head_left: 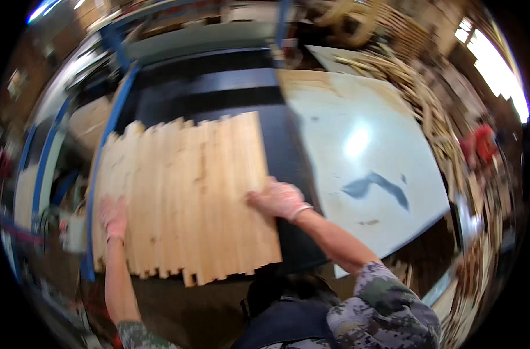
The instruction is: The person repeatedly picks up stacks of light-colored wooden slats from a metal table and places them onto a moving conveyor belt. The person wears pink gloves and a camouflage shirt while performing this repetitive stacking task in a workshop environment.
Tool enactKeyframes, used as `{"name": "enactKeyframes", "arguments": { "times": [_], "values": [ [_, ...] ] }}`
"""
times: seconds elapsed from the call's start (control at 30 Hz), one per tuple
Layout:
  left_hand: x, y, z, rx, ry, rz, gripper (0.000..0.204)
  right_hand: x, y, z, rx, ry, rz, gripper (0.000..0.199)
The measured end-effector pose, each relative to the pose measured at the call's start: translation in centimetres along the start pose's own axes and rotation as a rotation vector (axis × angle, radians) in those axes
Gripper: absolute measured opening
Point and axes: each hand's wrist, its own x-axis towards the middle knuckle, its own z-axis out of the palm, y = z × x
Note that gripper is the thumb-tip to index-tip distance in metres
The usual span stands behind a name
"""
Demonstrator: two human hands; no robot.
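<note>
Pale wooden strips (180, 198) lie side by side as a wide sheet with uneven ends, on a black belt-like bed (300, 232). My left hand (113, 218), in a pinkish glove, rests flat along the sheet's left edge, fingers stretched out. At the right edge, my gloved right hand (279, 199) grips the outermost strip, its thumb on top. The undersides of its fingers are hidden. Motion blurs the picture slightly.
A blue frame rail (93, 232) runs along the bed's left side. To the right stands a pale, glossy sheet (381, 163) with a dark stain. Beyond it lie piled thin wooden offcuts (419, 104). A grey-green crossbar (201, 41) spans the far end.
</note>
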Motion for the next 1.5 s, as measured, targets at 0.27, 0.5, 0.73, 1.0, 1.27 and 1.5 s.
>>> {"name": "enactKeyframes", "arguments": {
  "times": [0.27, 0.5, 0.73, 1.0, 1.27, 1.5],
  "values": [
    [-9.6, 24.0, -3.5, -1.061, -0.213, 0.429, 0.059, -4.1, 9.3, 5.7, 0.426, 0.07, -0.405, 0.067],
    [-27.5, 44.5, -3.7, -1.379, -0.657, 0.879, 0.053, -17.2, 24.0, 14.0, 1.132, -0.444, -0.716, 0.052],
    [-51.0, 55.7, -2.2, -1.362, -1.236, 1.08, 0.048, -33.9, 49.3, 20.7, 1.909, -0.273, -0.255, 0.033],
    [-70.8, 60.0, 10.0, -0.666, -1.676, 1.066, 0.044, -53.1, 60.8, 34.3, 0.989, 0.305, 0.995, 0.059],
    [-71.7, 59.8, 23.2, -0.261, -1.302, 0.612, 0.043, -61.3, 62.9, 47.3, 1.464, 0.465, 1.355, 0.055],
    [-78.5, 65.9, 24.9, -0.038, -1.35, 0.548, 0.031, -60.3, 60.5, 52.1, 1.748, 0.597, 1.544, 0.057]
  ]
}}
